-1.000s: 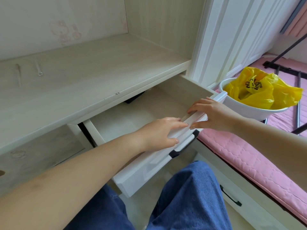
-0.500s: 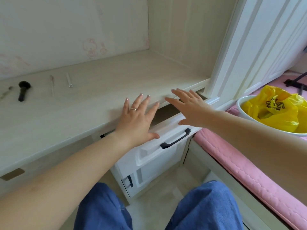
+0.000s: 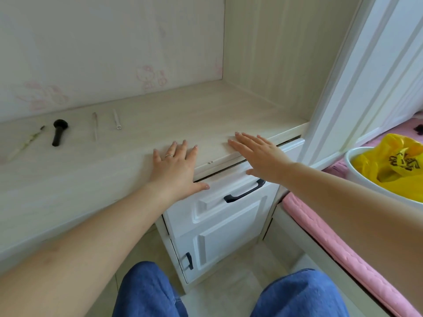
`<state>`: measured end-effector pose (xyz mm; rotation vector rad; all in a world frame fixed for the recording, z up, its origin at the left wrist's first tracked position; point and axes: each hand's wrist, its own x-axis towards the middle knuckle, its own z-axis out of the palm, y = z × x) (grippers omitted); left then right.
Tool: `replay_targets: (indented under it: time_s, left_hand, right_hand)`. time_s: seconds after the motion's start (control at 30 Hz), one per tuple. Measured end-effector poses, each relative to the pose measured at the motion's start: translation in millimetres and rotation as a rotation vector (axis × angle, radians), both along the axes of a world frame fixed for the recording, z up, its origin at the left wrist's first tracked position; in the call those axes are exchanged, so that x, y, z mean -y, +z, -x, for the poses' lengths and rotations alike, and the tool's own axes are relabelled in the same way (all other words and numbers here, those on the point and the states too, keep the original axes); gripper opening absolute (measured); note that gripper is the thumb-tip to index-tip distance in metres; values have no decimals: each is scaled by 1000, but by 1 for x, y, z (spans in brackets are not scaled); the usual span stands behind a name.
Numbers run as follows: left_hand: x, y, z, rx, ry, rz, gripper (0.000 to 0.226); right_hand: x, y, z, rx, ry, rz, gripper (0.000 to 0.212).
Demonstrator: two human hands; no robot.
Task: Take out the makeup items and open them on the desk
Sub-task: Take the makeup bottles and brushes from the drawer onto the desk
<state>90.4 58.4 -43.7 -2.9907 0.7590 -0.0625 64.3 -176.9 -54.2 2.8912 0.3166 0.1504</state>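
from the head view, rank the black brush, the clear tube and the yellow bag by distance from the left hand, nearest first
1. clear tube: on the desk, up and left of the left hand.
2. black brush: farther left on the desk.
3. yellow bag: in the white bowl, far right, beyond the right hand.

A domestic bedroom with a built-in dressing nook. A pale wood-grain desk (image 3: pixel 206 115) is recessed between a wall bearing faint pink cartoon prints (image 3: pixel 151 76) and a tall white panelled wardrobe (image 3: pixel 366 76). Below the desk, a white drawer (image 3: pixel 231 191) with a black handle (image 3: pixel 245 193) sits above a small cabinet door (image 3: pixel 229 243). A black makeup brush (image 3: pixel 58 133) and slender cosmetic sticks (image 3: pixel 105 124) lie on the desk. To the right, a pink quilted cushion (image 3: pixel 343 248) covers a bench; a white tub (image 3: pixel 357 170) holds a yellow plastic bag (image 3: pixel 393 163).
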Motion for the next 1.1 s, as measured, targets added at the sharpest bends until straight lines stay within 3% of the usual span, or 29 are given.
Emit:
replay_targets:
  time_s: [0.2,0.5,0.7,0.93,1.0,1.1]
  left_hand:
    - [1,-3,-2,29,-21,1,92]
    - [1,-8,-3,60,-18,10,85]
    - [1,-8,-2,79,-17,8,85]
    - [-1,-4,-1,29,-19,53,88]
    - [-4,4,-2,-61,-27,183,89]
    - [-16,21,0,-261,-26,690,85]
  right_hand:
    - [0,-14,-2,150,28,-112,83]
    - [-4,-33,-7,329,6,-136,80]
    - [-5,-32,-8,325,-2,-134,80]
    - [-12,-12,-3,136,-55,-158,84]
    - [-20,-1,3,89,-92,-287,83]
    - [-40,16,16,102,-114,-636,78]
